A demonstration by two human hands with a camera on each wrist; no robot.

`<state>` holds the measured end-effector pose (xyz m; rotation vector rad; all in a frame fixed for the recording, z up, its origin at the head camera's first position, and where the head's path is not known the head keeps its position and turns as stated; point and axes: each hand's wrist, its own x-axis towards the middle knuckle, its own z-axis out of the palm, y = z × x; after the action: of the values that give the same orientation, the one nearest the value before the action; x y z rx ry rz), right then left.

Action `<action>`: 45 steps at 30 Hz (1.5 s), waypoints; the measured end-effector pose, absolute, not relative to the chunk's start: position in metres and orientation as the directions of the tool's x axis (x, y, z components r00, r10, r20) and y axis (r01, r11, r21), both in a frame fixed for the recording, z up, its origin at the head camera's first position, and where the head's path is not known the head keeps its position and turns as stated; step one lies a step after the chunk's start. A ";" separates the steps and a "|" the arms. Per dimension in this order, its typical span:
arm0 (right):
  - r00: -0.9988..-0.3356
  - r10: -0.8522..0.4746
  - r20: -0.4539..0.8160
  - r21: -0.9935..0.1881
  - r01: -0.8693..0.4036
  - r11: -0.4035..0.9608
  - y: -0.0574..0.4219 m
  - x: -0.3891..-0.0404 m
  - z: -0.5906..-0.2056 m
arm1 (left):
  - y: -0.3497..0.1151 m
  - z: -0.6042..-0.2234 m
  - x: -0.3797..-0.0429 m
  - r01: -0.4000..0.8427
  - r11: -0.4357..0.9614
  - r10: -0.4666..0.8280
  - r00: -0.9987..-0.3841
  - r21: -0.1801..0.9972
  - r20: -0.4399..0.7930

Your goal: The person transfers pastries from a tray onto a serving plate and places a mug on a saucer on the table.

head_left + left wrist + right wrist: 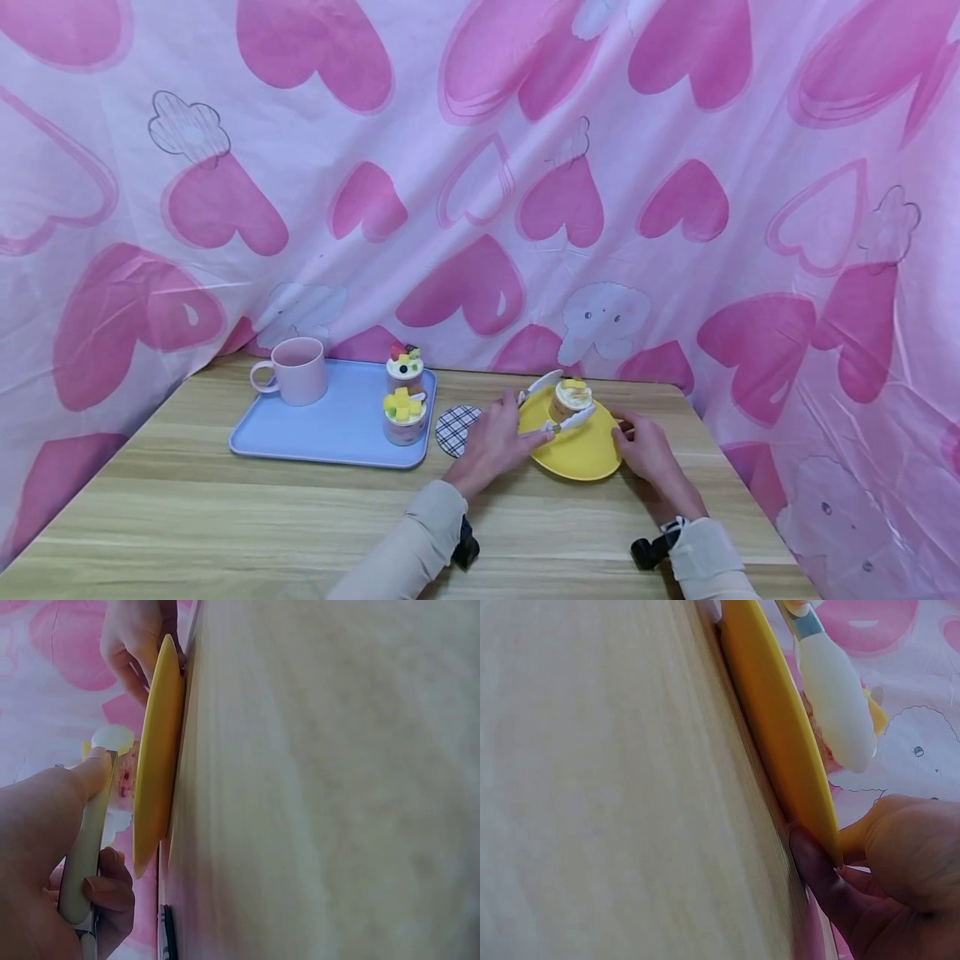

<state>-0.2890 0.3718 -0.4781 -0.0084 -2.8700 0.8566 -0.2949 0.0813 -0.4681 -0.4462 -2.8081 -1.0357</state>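
OK, white-and-metal tongs [577,418], long axis slanting fwd & R, tips astride a small round dessert cup [573,395] on a smooth yellow plate [581,457]. L hand [497,437]: fingers curled round tongs; R hand [651,454] pinches plate's R rim. Round plaid coaster [452,430] b/w plate & blue rect. tray [315,433]; wood-grain worktop [225,517] extends nearside.

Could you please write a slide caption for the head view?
Left hand holds tongs around a dessert cup on the yellow plate the right hand grips.
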 end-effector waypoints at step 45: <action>-0.985 0.028 0.171 -0.540 -0.070 0.839 0.372 -0.289 -0.479 | 0.045 -0.459 -0.292 0.199 0.577 0.165 -0.978 0.792 0.125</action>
<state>-0.2892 0.3719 -0.4790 0.0331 -2.8452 0.8455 -0.2915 0.0453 -0.4594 -0.3178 -2.7561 -1.3921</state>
